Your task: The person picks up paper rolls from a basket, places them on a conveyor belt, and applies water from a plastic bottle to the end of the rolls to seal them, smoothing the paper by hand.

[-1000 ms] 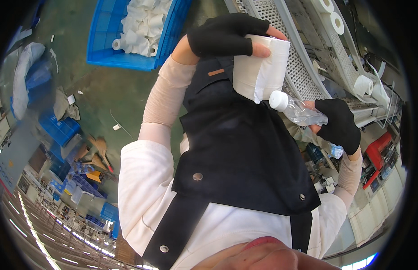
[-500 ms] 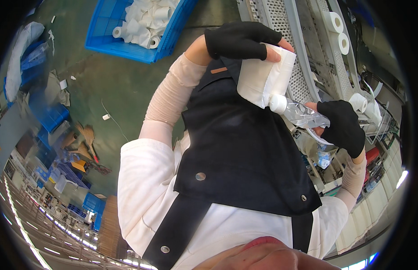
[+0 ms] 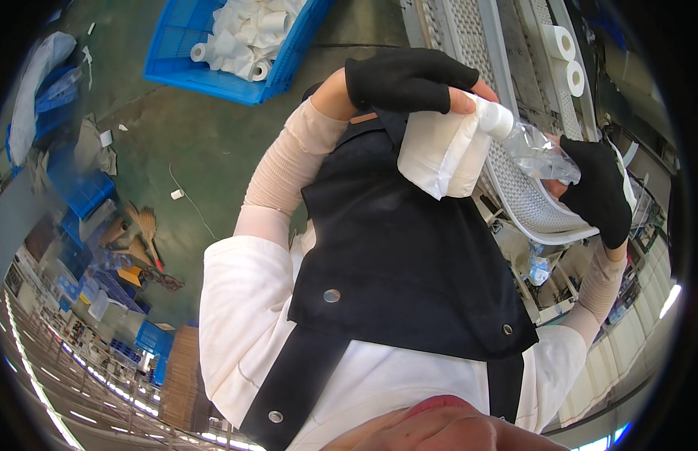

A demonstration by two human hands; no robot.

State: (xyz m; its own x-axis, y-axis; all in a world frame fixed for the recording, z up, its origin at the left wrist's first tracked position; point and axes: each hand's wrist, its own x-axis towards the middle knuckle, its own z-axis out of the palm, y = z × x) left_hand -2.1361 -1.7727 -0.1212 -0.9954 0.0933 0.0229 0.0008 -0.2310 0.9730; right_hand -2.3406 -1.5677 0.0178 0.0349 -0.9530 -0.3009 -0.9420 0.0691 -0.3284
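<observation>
Your left hand (image 3: 409,79) in its black fingerless glove grips a white folded paper wad (image 3: 443,154) at chest height — fingers wrapped over its top. Your right hand (image 3: 601,192) clasps a clear crumpled plastic bottle (image 3: 533,146) — its base hidden by the palm, its white cap against the wad.

Both gloved hands are raised before the chest, left hand (image 3: 405,79) and right hand (image 3: 601,192) each in a closed grip.

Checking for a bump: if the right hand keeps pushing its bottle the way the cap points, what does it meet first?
Probably the paper roll in the left hand; the bottle cap sits right beside it, though depth is unclear.
</observation>
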